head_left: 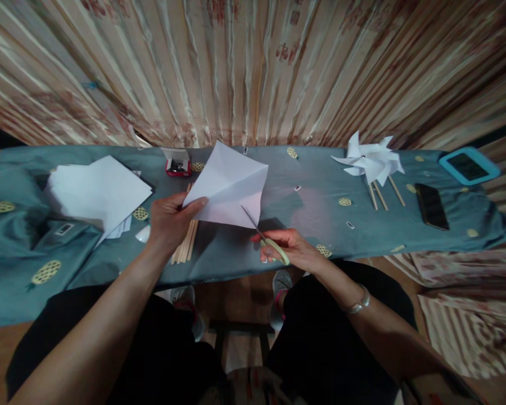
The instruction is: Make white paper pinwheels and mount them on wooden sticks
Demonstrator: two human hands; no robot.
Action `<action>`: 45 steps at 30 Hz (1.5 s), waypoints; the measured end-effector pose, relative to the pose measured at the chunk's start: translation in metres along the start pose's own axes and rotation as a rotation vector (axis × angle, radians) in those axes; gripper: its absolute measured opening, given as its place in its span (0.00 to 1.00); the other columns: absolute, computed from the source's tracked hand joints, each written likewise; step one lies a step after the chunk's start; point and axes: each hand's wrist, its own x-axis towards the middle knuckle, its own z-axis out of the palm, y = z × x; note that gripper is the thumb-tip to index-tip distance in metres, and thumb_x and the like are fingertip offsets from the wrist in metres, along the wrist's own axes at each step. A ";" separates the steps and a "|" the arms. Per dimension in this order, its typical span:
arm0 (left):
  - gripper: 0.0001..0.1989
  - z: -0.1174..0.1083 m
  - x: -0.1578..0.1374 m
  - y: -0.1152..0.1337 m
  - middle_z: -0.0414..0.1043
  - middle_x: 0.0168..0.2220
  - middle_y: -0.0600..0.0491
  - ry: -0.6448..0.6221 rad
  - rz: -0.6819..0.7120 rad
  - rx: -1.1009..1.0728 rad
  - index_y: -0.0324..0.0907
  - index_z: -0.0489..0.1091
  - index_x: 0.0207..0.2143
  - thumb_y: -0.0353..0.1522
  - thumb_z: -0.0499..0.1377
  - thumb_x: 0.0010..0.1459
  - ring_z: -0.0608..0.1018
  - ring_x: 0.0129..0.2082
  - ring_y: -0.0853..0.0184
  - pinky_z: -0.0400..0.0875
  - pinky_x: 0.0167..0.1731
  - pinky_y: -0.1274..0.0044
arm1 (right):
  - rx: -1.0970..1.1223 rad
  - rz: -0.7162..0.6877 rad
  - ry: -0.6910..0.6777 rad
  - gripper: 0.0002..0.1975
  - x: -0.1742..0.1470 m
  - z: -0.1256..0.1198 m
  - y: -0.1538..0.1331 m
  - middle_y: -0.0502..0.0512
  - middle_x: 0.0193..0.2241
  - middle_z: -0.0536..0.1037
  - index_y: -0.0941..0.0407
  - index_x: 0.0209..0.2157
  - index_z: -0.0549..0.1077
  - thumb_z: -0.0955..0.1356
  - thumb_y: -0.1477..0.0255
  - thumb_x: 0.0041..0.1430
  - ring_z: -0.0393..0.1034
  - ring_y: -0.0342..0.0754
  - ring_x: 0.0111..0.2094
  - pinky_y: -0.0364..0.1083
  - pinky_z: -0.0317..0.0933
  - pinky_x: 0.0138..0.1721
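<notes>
My left hand (171, 218) pinches the left corner of a square sheet of white paper (227, 183), thumb on top. Creases cross the sheet, which is held up over the table. In my right hand (289, 247) is a pair of scissors (274, 247) with pale yellow-green handles. Their blades lie at the sheet's lower right corner, one of them over the paper. Whether the blades have cut into it I cannot tell. Several wooden sticks (188, 247) lie on the table beneath the paper, beside my left hand.
A stack of white paper sheets (105, 188) lies at the left. Behind the sticks stands a small red box (178, 167) of dark metal pieces. White paper pinwheels (371, 160) on sticks, a phone (432, 207) and a blue-framed device (469, 166) lie at the right on the teal cloth (316, 225).
</notes>
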 end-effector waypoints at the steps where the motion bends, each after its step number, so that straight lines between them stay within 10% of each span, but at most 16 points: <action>1: 0.08 0.001 0.000 -0.002 0.68 0.19 0.56 -0.015 -0.008 -0.015 0.44 0.75 0.20 0.39 0.66 0.44 0.66 0.20 0.69 0.61 0.21 0.77 | -0.004 -0.002 0.004 0.19 0.000 0.000 0.000 0.47 0.24 0.75 0.59 0.42 0.76 0.75 0.64 0.49 0.69 0.38 0.25 0.40 0.66 0.29; 45: 0.09 0.004 -0.004 -0.005 0.73 0.21 0.56 -0.051 -0.030 -0.020 0.44 0.78 0.24 0.40 0.66 0.44 0.70 0.21 0.68 0.64 0.23 0.77 | 0.009 0.057 0.080 0.23 0.005 0.004 0.004 0.47 0.22 0.74 0.59 0.41 0.76 0.76 0.61 0.45 0.68 0.37 0.23 0.41 0.65 0.27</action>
